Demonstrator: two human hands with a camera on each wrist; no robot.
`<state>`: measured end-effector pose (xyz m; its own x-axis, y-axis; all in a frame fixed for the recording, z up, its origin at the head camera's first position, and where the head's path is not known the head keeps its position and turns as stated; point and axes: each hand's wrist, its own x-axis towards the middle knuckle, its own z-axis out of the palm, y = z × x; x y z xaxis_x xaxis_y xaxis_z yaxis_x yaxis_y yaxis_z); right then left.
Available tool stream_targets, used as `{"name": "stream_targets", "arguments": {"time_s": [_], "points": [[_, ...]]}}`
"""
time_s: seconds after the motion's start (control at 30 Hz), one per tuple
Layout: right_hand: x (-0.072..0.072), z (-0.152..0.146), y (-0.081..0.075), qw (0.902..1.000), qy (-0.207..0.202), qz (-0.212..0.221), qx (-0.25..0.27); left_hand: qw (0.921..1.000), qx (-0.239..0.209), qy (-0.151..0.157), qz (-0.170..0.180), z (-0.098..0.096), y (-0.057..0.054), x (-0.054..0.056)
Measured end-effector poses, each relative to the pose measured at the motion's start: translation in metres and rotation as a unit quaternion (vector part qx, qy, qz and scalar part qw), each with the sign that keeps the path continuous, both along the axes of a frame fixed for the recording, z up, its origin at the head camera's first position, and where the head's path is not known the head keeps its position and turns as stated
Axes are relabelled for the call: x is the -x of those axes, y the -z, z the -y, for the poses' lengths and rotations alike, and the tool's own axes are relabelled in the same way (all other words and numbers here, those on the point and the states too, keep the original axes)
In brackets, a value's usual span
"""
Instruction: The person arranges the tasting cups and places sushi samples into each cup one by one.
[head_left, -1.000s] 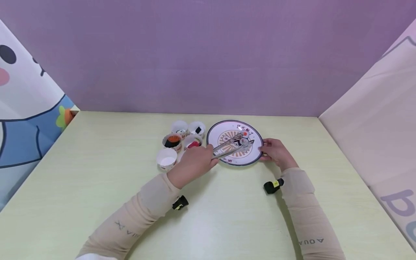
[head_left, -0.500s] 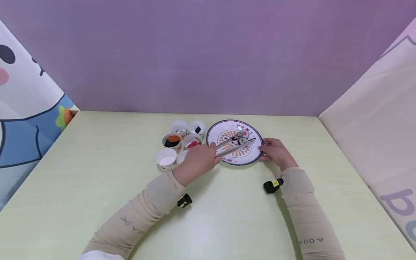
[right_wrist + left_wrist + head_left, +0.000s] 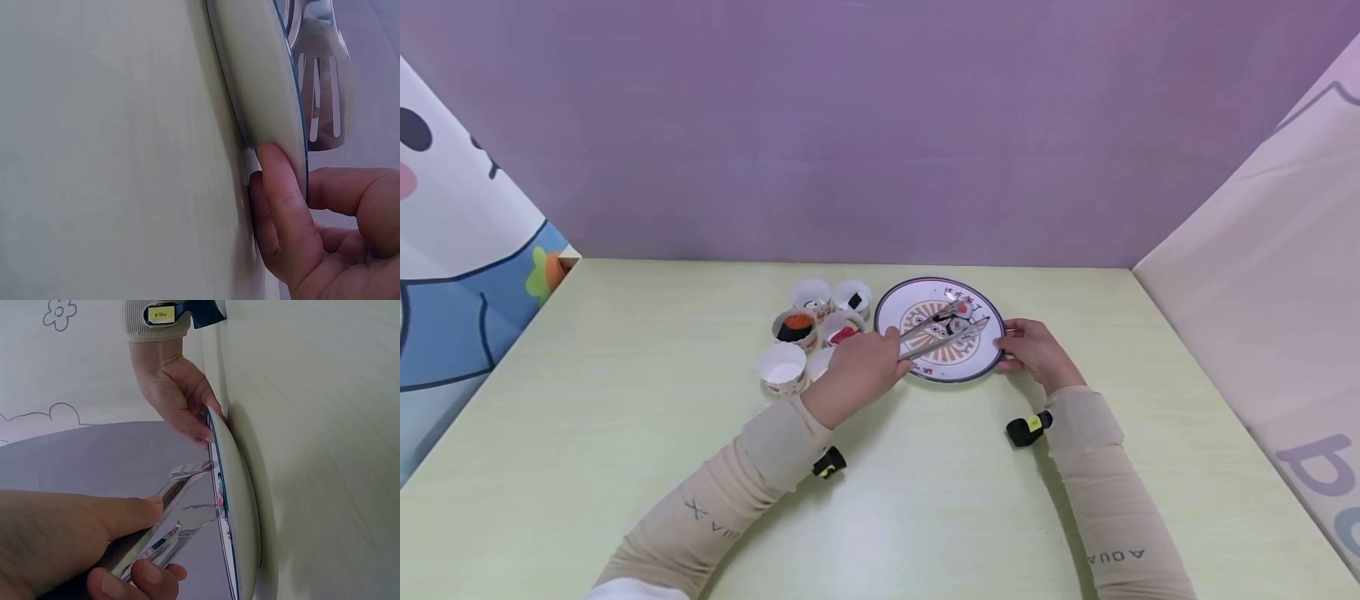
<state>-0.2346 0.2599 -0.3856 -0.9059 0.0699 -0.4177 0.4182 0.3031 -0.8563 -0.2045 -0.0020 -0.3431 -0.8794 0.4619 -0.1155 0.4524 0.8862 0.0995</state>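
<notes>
My left hand (image 3: 857, 372) grips a pair of metal tongs (image 3: 941, 342) by the handle, thumb on one arm and fingers on the other. The tongs reach over a round white plate (image 3: 891, 317) with a dark rim and a printed pattern. Between and beside their spread slotted ends lie small sushi-like pieces (image 3: 957, 326), white with black and a red spot; whether the tongs touch them I cannot tell. At the plate's right edge my right hand (image 3: 1037, 353) pinches the rim, thumb above and fingers underneath, as the right wrist view shows (image 3: 312, 250).
Several small paper cups stand left of the plate. One cup (image 3: 795, 326) holds an orange and black piece, another (image 3: 844, 330) something red, a third (image 3: 853, 300) a black-and-white piece. A white cup (image 3: 782, 367) stands in front. Behind the table rises a purple panel (image 3: 850, 150).
My left hand and the tongs have shifted slightly to the right and away from me over the plate. The right hand keeps its hold on the rim; the plate stays about where it was.
</notes>
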Motion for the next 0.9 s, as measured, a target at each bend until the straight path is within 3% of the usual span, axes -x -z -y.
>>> {"name": "stream_targets", "arguments": {"time_s": [0.57, 0.9], "points": [[-0.0002, 0.0021, -0.0009, 0.9998, 0.007, 0.004, -0.019, 1.0000, -0.003, -0.007, -0.003, 0.0028, -0.0019, -0.0040], [0.0003, 0.0017, -0.0003, 0.9999, 0.008, 0.000, -0.009, 0.9999, -0.003, 0.007, -0.011, 0.0034, -0.0003, -0.0062]]}}
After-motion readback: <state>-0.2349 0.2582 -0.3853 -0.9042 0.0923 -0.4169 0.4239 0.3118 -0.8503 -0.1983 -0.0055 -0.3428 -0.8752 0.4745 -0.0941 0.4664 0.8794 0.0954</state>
